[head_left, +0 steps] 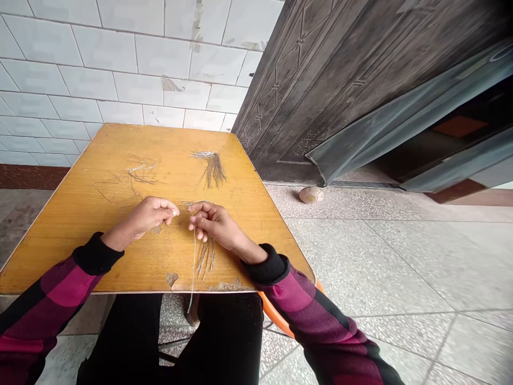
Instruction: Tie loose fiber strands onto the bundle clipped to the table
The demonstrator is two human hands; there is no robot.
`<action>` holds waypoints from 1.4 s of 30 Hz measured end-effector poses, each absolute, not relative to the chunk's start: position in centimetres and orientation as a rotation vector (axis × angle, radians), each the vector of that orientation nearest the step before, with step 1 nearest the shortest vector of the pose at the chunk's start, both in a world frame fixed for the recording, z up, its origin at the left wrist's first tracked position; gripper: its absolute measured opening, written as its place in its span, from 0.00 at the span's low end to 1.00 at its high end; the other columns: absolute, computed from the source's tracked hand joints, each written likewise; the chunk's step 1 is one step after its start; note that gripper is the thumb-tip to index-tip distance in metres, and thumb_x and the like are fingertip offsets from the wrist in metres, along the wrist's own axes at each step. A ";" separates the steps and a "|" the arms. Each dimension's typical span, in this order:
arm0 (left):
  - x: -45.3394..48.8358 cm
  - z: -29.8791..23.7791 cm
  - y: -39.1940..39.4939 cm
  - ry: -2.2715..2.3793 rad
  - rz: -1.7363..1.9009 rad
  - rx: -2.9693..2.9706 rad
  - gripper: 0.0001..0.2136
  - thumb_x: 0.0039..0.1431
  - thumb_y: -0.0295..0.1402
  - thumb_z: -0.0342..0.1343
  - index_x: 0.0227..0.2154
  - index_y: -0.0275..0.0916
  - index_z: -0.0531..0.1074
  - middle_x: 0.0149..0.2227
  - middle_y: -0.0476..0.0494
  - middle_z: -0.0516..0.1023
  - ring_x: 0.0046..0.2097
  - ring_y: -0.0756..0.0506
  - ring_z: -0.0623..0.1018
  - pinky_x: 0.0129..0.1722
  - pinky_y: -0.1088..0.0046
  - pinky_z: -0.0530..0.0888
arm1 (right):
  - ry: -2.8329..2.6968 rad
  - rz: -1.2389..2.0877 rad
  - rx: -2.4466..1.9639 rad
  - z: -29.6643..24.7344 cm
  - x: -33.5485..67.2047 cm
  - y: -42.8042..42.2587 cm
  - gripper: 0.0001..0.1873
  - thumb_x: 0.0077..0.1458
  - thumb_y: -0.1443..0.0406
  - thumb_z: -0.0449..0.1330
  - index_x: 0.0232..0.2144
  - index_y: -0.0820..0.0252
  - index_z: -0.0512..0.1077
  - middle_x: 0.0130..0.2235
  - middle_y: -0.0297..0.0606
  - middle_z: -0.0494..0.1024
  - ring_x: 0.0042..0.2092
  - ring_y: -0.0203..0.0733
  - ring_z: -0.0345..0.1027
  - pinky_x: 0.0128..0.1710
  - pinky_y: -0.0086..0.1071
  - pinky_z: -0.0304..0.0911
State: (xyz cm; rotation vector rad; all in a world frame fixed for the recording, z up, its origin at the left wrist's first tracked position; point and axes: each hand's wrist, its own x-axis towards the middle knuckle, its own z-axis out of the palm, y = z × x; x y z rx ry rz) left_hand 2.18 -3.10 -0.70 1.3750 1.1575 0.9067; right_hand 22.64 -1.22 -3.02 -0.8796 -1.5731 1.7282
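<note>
My left hand and my right hand meet over the near middle of a yellow wooden table. Both are closed in a pinch. My left fingertips grip the end of a thin pale strand that runs between the hands and hangs down past the table's front edge. My right hand holds a small bundle of brownish fibres, whose ends fan out below the palm onto the table.
Another bundle of fibres lies farther back on the table, with loose thin strands to its left. A white tiled wall stands behind. A dark metal door is at the right, with a small ball on the floor by it.
</note>
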 end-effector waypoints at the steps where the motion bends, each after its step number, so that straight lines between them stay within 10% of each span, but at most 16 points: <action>1: 2.3 -0.9 -3.1 1.168 0.896 1.422 0.07 0.53 0.30 0.57 0.22 0.34 0.76 0.18 0.48 0.69 0.17 0.56 0.59 0.17 0.80 0.54 | -1.595 1.691 -0.881 -3.1 22.6 -1.2 0.19 0.50 0.57 0.64 0.40 0.61 0.67 0.26 0.30 0.75 0.20 0.28 0.64 0.18 0.22 0.60; 29: 2.4 -3.1 -2.4 1.382 1.194 2.565 0.08 0.60 0.27 0.52 0.30 0.37 0.75 0.27 0.46 0.77 0.28 0.50 0.74 0.29 0.75 0.67 | -1.566 1.512 -0.995 -3.6 23.0 -0.1 0.18 0.48 0.52 0.63 0.27 0.61 0.67 0.21 0.30 0.71 0.20 0.30 0.64 0.20 0.25 0.61; 42: 1.4 -2.7 -1.9 1.628 0.925 2.528 0.08 0.58 0.28 0.51 0.32 0.37 0.75 0.33 0.45 0.80 0.34 0.47 0.76 0.34 0.72 0.68 | -2.147 0.500 -1.504 -3.7 24.7 2.9 0.15 0.53 0.62 0.58 0.18 0.63 0.69 0.19 0.30 0.66 0.23 0.31 0.56 0.27 0.28 0.48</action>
